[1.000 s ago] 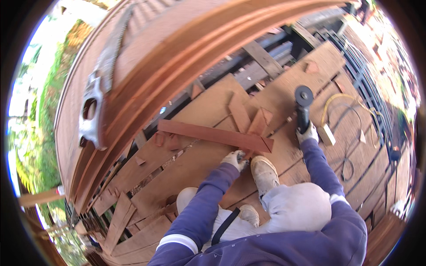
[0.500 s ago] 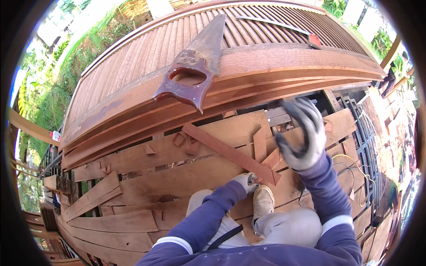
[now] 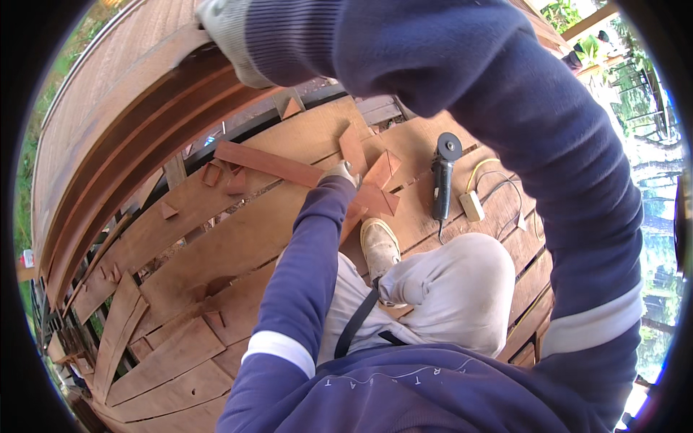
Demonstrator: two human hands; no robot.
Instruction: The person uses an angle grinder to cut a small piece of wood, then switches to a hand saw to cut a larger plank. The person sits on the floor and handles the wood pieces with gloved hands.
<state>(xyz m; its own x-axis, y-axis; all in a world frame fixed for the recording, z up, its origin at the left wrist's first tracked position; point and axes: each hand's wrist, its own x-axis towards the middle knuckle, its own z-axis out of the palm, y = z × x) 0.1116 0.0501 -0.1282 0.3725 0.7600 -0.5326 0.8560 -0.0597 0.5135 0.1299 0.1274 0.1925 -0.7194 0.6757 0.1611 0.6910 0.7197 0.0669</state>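
My gloved left hand [image 3: 343, 173] is closed on a reddish board [image 3: 267, 159], which lies diagonally across smaller offcuts [image 3: 381, 169]. My gloved right hand [image 3: 232, 45] reaches high to the top edge of the stacked long boards [image 3: 130, 133]; its fingertips are largely hidden, so I cannot tell what it holds. A black angle grinder [image 3: 442, 186] lies on the planks to the right of my left hand, beside a pale block [image 3: 471, 207] with a yellow cord. My right boot [image 3: 379, 242] stands just below the board.
Loose planks [image 3: 195, 238] with gaps between them form the surface under me, scattered with triangular scraps [image 3: 169, 211]. A ribbed wooden panel [image 3: 90, 115] lies beyond the stack at upper left. Greenery shows round both sides, and a wooden rail [image 3: 588, 22] at upper right.
My right hand has let go of the grinder, now lying on the planks, and moved up and left to the stack. My left hand stays at the board, slightly farther forward.
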